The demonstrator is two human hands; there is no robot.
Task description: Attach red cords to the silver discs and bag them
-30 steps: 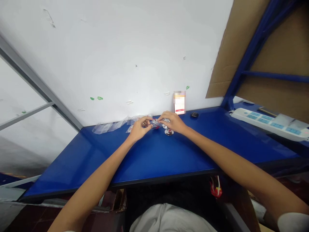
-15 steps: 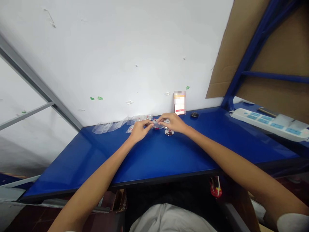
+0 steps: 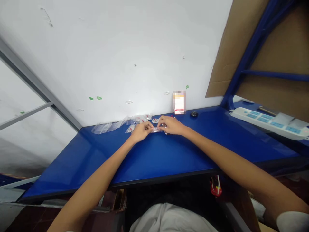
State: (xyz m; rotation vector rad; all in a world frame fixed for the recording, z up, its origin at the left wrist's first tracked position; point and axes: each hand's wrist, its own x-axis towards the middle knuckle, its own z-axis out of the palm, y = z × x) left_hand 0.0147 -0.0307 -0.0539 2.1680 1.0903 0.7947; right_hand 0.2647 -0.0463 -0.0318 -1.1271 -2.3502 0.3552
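Note:
Between my two hands a small clear plastic bag point(image 3: 156, 129) is stretched just above the blue tabletop. My left hand point(image 3: 142, 131) pinches its left end with thumb and finger, while my right hand point(image 3: 172, 125) pinches the right end. Whether anything is inside the bag, I cannot tell. Behind them lies a pale round disc point(image 3: 155, 120) with a red part on it. A shiny round piece is mostly hidden under my right hand. Left of my left hand, a bagged round piece point(image 3: 131, 128) with red on it lies near more bagged ones point(image 3: 146, 118).
Flat clear plastic bags point(image 3: 108, 127) lie along the wall at left. A lit phone point(image 3: 179, 103) leans against the wall, with a small black object point(image 3: 193, 114) beside it. At right are a white power strip point(image 3: 267, 122) and a blue metal frame point(image 3: 246, 58).
Both hands have come slightly down toward me with the plastic bag, held flatter now. The pale disc with the red part behind them has come into clearer view.

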